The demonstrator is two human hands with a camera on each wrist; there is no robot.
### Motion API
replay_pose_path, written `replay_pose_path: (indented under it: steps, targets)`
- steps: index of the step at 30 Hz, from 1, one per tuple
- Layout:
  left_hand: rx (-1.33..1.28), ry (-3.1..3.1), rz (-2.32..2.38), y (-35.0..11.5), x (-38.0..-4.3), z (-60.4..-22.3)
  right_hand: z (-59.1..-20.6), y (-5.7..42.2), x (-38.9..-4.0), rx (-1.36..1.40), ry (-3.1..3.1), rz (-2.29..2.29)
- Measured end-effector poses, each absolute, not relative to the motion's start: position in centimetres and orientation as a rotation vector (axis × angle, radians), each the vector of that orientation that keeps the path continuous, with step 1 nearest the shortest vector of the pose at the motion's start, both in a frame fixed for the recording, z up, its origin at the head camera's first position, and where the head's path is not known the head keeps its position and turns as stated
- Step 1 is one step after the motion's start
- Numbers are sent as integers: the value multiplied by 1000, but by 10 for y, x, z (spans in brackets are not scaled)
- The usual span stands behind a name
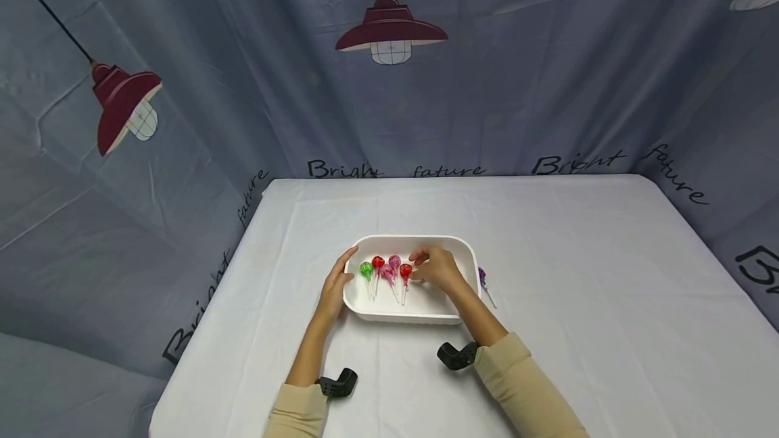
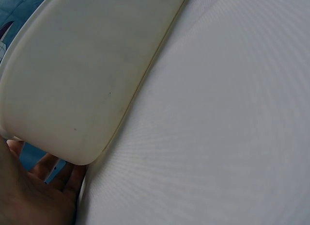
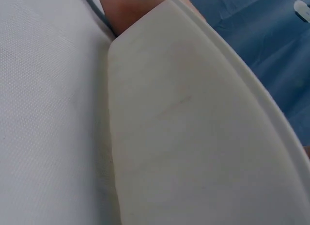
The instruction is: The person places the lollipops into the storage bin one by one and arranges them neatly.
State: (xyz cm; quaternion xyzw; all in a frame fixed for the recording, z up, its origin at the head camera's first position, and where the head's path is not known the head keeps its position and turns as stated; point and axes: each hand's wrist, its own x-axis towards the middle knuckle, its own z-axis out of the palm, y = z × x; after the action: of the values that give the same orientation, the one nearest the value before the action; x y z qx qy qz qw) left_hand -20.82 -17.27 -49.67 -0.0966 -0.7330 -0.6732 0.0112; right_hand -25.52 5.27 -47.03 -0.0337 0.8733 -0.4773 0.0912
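Note:
A white tray (image 1: 398,318) lies on the table with several wrapped lollipops in its left half. A green lollipop (image 1: 366,269) is leftmost, then a red lollipop (image 1: 378,261), two pink ones and another red lollipop (image 1: 406,270), their sticks toward me. My left hand (image 1: 333,289) touches the tray's left end with fairly straight fingers, the thumb near the rim; in the left wrist view its fingers (image 2: 72,179) lie by the outer wall. Over the tray, my right hand (image 1: 439,269) has bent fingers, thumb beside the right-hand red lollipop, with a gap between index and thumb.
Outside the tray's right end lies a purple lollipop (image 1: 483,277), partly hidden by the rim. A white cloth (image 1: 578,276) covers the table. Black wrist devices sit on both forearms. A grey-blue curtain (image 1: 517,86) printed with lamps hangs behind and at the sides.

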Motion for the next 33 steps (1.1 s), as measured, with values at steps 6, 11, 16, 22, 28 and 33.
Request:
replay_pose_path:
  steps: [6, 11, 16, 22, 28, 33]
  targets:
    - [-293, -2274, -2111, -172, -209, -496, -458, 67, -250, -184, 2609, -1452]
    - [-299, -2268, -2097, -172, -209, -497, -443, 84, -247, -231, 2566, -1532]
    - [-292, -2271, -2095, -172, -209, -497, -429, 106, -243, -225, 2523, -1681]
    - [-307, -2272, -2088, -174, -213, -506, -422, 140, -240, -204, 2491, -1905]
    - [-311, -2295, -2083, -172, -208, -496, -520, 195, -289, -145, 2582, -2080]
    - [-308, -2293, -2095, -173, -208, -496, -539, 209, -286, -41, 2597, -2071]
